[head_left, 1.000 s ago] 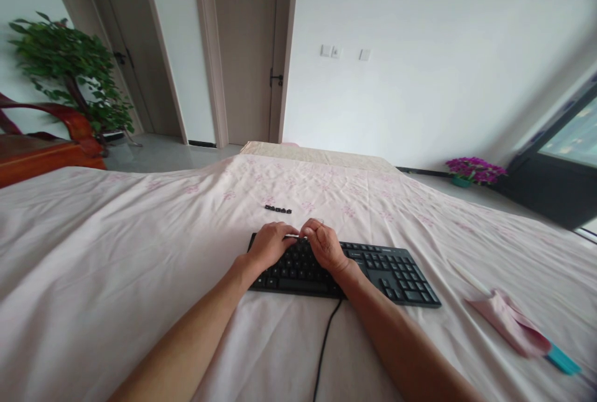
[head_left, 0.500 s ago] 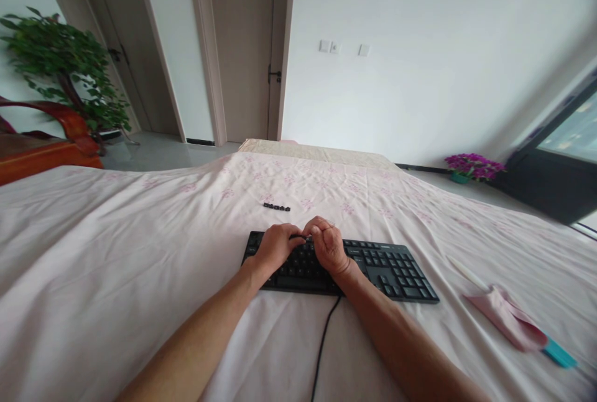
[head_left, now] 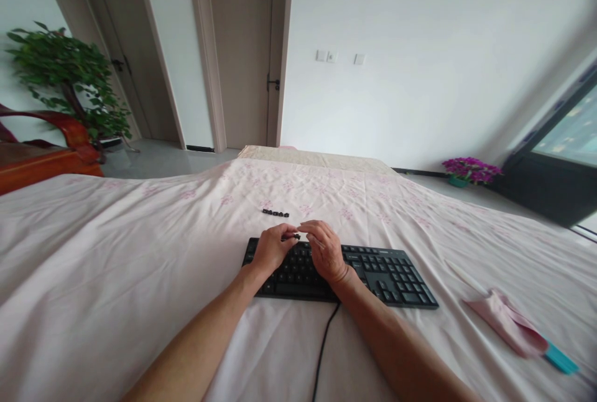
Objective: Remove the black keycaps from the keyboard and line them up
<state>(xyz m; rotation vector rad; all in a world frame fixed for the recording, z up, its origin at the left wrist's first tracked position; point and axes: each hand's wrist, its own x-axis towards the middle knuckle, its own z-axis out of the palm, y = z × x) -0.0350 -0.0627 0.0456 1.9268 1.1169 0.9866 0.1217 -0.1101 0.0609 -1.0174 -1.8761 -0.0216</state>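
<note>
A black keyboard (head_left: 387,277) lies on the cloth in front of me, its cable running toward me. Over its upper left part, my left hand (head_left: 274,249) pinches a small black keycap (head_left: 296,237) between thumb and fingers. Close beside it, my right hand (head_left: 327,252) is bent over the keys, its fingertips pointing at the keycap. A thin pale sliver shows among the right hand's curled fingers; what it is I cannot make out. Beyond the keyboard stands a short row of several black keycaps (head_left: 276,213).
A pink flowered cloth (head_left: 140,252) with folds covers the surface. To the right lie a pink rag (head_left: 508,324) and a turquoise-ended object (head_left: 561,358). A wooden armchair (head_left: 69,140), a green plant (head_left: 69,78) and purple flowers (head_left: 472,170) stand farther off.
My right hand's fingers have loosened from a tight fist and stretched toward the left. The dark keycap in my left hand now shows more clearly. The view has tilted slightly up.
</note>
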